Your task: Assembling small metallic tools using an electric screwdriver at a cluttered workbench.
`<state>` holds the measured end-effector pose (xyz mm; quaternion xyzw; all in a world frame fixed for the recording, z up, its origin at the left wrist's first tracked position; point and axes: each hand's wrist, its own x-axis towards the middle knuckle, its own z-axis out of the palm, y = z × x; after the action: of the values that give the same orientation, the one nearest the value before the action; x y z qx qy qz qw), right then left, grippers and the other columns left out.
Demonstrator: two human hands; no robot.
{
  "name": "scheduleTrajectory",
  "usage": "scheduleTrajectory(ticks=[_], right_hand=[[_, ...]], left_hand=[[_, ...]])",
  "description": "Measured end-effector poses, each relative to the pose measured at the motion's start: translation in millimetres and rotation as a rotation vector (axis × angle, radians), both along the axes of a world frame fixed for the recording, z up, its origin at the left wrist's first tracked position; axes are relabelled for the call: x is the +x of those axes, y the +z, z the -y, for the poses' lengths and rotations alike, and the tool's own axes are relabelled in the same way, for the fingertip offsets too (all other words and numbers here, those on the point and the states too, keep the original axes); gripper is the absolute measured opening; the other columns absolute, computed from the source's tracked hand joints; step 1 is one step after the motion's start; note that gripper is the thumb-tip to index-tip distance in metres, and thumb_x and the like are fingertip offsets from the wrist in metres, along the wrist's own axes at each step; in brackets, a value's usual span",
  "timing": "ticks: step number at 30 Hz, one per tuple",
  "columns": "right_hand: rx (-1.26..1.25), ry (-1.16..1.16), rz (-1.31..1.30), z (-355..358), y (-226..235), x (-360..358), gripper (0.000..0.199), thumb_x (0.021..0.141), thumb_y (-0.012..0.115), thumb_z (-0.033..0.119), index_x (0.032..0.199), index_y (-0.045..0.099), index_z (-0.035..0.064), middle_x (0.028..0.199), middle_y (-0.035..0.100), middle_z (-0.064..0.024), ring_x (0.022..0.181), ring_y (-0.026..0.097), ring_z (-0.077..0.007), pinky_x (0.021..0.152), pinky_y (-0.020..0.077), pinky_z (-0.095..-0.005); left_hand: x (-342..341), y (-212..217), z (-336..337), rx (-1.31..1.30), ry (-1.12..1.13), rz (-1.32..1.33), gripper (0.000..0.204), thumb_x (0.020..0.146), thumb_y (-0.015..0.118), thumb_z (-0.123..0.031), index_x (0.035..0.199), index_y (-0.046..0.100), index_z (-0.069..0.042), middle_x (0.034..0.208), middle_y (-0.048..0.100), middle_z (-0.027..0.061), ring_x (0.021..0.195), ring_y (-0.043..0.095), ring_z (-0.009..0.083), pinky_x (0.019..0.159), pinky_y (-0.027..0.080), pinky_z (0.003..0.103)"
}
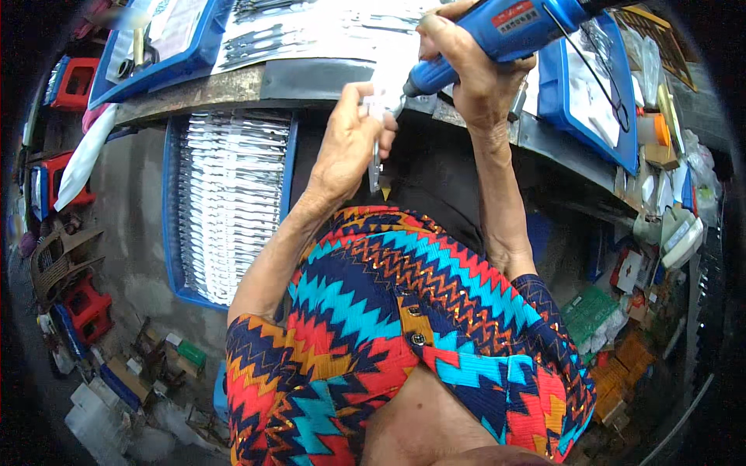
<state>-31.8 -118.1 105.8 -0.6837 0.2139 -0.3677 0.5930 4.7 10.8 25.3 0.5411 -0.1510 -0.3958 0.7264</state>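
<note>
My left hand is closed around a narrow silver metal part, held at the bench's front edge with its lower end hanging below the fingers. My right hand grips a blue electric screwdriver from its right side. The tool slants down to the left, and its nose comes close to the metal part beside my left fingertips. Whether its bit touches the part cannot be made out. Rows of similar silver parts lie on the bench behind both hands.
The dark bench edge runs in front of me. Below it at left, a blue tray holds many stacked metal parts. Other blue trays stand at the bench's upper left and right. Red stools and a green box are farther out.
</note>
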Motion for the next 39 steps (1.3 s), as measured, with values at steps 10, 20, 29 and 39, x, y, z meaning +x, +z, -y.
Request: scheduleTrajectory(ticks=[10, 20, 29, 39], right_hand=[[-0.116, 0.026, 0.034, 4, -8, 0, 0.013, 0.071, 0.067, 0.005, 0.081, 0.059, 0.0026, 0.066, 0.059, -0.0004, 0.059, 0.058, -0.0076, 0.055, 0.0468, -0.0201], [-0.015, 0.067, 0.127, 0, 3, 1, 0.010, 0.071, 0.062, 0.001, 0.079, 0.057, -0.0023, 0.060, 0.057, -0.0050, 0.050, 0.054, -0.0103, 0.048, 0.0443, -0.0215], [-0.025, 0.128, 0.286, 3, 2, 4, 0.010, 0.072, 0.061, 0.001, 0.079, 0.056, -0.0021, 0.059, 0.056, -0.0055, 0.049, 0.054, -0.0121, 0.047, 0.0442, -0.0232], [0.019, 0.144, 0.262, -1, 4, 4, 0.010, 0.073, 0.061, 0.001, 0.081, 0.056, -0.0013, 0.061, 0.056, -0.0057, 0.050, 0.054, -0.0126, 0.048, 0.0442, -0.0235]], left_hand=[[-1, -14, 13, 0.154, -0.030, 0.118, 0.028, 0.088, 0.046, -0.008, 0.114, 0.039, 0.000, 0.065, 0.055, 0.0075, 0.049, 0.050, 0.0098, 0.040, 0.040, 0.021], [-4, -23, 19, 0.051, 0.020, -0.072, 0.032, 0.086, 0.048, -0.005, 0.115, 0.034, -0.005, 0.067, 0.053, 0.0089, 0.047, 0.041, 0.0074, 0.037, 0.029, 0.018], [-5, -21, 20, 0.110, 0.043, -0.038, 0.033, 0.084, 0.049, -0.002, 0.114, 0.035, -0.004, 0.066, 0.053, 0.0087, 0.047, 0.039, 0.0054, 0.037, 0.029, 0.017], [-5, -23, 22, 0.106, 0.053, -0.040, 0.028, 0.084, 0.049, -0.003, 0.109, 0.038, -0.006, 0.065, 0.053, 0.0076, 0.046, 0.040, 0.0048, 0.037, 0.030, 0.016]])
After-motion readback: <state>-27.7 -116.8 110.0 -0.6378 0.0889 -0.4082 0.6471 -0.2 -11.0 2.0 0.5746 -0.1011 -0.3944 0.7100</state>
